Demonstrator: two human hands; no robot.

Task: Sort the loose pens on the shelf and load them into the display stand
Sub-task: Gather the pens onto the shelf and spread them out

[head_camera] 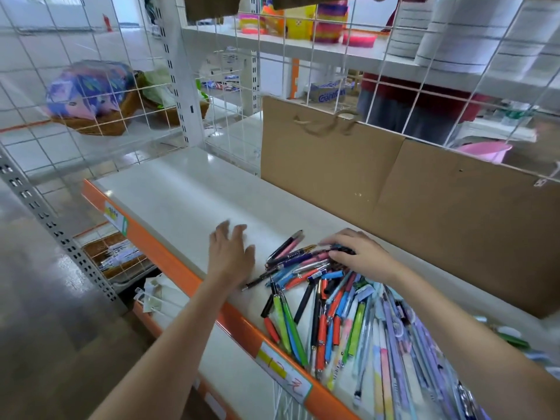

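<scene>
A heap of several loose pens (pixel 327 301), coloured orange, blue, green, black, pink and lilac, lies on the white shelf (pixel 188 195) at the lower right. My right hand (pixel 357 253) lies palm down on the far end of the heap, fingers spread over dark and pink pens. My left hand (pixel 231 253) hovers flat over bare shelf just left of the pens, fingers straight and blurred, holding nothing. No display stand is in view.
A flattened brown cardboard sheet (pixel 409 189) leans against the wire grid behind the pens. The shelf's front edge is an orange strip (pixel 181 268) with price labels. Wicker baskets (pixel 91 122) sit beyond the grid at left. Another person stands behind the grid at upper right.
</scene>
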